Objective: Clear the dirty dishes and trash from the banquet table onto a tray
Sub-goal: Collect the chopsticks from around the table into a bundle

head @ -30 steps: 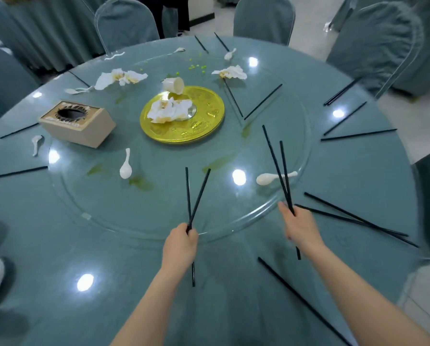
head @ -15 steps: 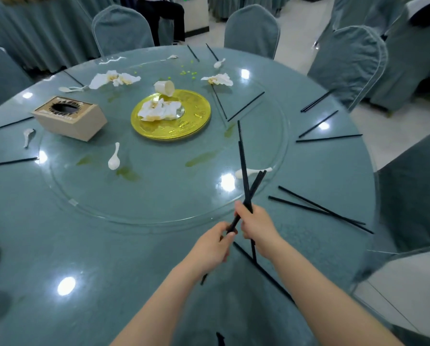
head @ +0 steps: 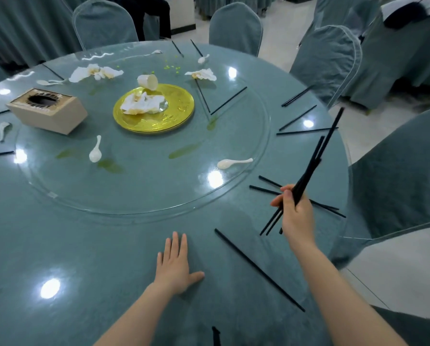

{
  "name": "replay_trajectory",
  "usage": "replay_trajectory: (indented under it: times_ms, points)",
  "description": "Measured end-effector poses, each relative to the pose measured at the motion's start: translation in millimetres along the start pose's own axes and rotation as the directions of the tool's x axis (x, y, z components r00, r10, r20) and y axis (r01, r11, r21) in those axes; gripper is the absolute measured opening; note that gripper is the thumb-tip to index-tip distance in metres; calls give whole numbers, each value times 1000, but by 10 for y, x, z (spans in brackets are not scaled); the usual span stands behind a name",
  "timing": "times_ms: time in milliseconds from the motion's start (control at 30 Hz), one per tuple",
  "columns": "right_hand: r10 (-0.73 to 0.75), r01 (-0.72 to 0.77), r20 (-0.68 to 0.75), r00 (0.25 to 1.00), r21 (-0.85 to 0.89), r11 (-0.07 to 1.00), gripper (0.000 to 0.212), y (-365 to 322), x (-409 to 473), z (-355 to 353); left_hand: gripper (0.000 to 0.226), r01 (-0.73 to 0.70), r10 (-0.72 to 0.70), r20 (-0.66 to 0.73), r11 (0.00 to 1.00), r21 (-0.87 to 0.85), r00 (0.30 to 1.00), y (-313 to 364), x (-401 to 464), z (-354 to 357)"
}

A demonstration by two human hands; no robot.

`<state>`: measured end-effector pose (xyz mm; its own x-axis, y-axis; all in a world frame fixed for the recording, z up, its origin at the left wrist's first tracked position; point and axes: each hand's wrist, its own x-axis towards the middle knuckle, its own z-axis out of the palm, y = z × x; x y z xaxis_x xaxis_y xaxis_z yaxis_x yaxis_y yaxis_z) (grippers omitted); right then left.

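Observation:
My right hand (head: 295, 216) grips a bundle of several black chopsticks (head: 314, 161), tips pointing up and to the right above the table's right side. My left hand (head: 175, 267) lies flat on the teal tablecloth (head: 59, 245) near the front edge, fingers straight, holding nothing. One loose chopstick (head: 256, 268) lies between my hands, and two more (head: 266, 186) lie just beyond my right hand. On the glass turntable (head: 144, 203) sit a gold plate (head: 176, 116) with crumpled napkins (head: 141, 104), a tipped cup (head: 148, 81) and white spoons (head: 232, 163), (head: 95, 152).
A tissue box (head: 46, 109) stands on the turntable's left. Dirty napkins (head: 95, 72), (head: 202, 74), green peas and more chopsticks (head: 306, 131) are scattered at the far and right rim. Covered chairs (head: 326, 58) ring the table; one (head: 404, 176) stands close on the right.
My left hand passed its chopsticks to the right hand, then dropped flat onto the cloth. My right hand swung right with the gathered bundle.

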<state>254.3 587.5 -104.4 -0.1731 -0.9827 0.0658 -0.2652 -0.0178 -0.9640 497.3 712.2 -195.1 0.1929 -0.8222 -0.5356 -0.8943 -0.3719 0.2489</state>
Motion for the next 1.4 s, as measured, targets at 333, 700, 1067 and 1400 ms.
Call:
replay_trajectory:
  times_ms: [333, 700, 1067, 1400]
  points:
    - [27, 50, 251, 968, -296, 954, 24, 652, -370, 241, 122, -39, 39, 3, 998, 39, 999, -18, -28, -75]
    - [395, 153, 459, 795, -783, 602, 29, 711, -606, -51, 122, -45, 46, -15, 998, 54, 999, -34, -32, -102]
    - [273, 90, 240, 931, -880, 466, 22, 691, -267, -345, 123, -53, 54, -7, 996, 67, 999, -15, -64, -99]
    - [229, -27, 57, 972, -938, 347, 21, 864, 883, -690, 123, -65, 66, -31, 997, 28, 997, 43, -23, -156]
